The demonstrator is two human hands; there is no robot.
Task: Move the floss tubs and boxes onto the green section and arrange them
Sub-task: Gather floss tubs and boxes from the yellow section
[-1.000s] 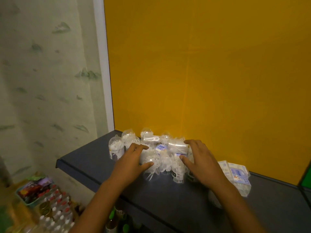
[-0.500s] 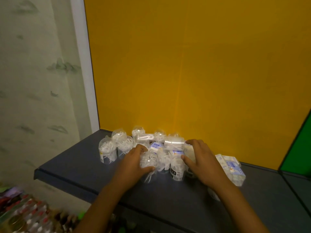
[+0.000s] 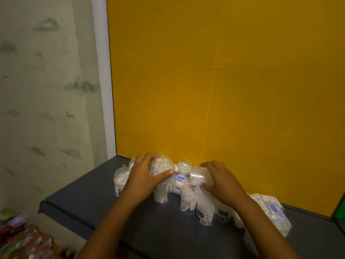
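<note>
Both hands have climbed since half a second ago, from low against the front of the cluster to up on its crowns. The left hand (image 3: 143, 176) now curls over the dome of a clear floss tub (image 3: 162, 170), thumb laid across the tub's near face and fingers hooked over its far side; whether that tub has left the shelf cannot be told. The right hand (image 3: 219, 179) wraps a second clear tub (image 3: 198, 175) that seems to lie on its side, fingertips over the top edge and thumb tucked beneath.

More floss tubs (image 3: 194, 200) stand just under the right thumb and wrist, one stands alone (image 3: 120, 179) just outside the left knuckles, and the floss boxes (image 3: 274, 212) lie beyond the right forearm, all on the dark shelf (image 3: 84, 202) in front of the yellow panel (image 3: 224, 81). Only a sliver of the green section (image 3: 340, 208) shows at the right edge, well apart from both hands.

By my reading the gathering step is in hand: two tubs gripped, none moved yet. The next move calls for lifting both without toppling the neighbours that touch them, then a long carry rightward past the boxes.

Much is hidden: the clear plastic blurs one tub into the next, so no count is safe; the right arm covers part of the boxes; the label print is unreadable; and the green section's floor is cut off.
</note>
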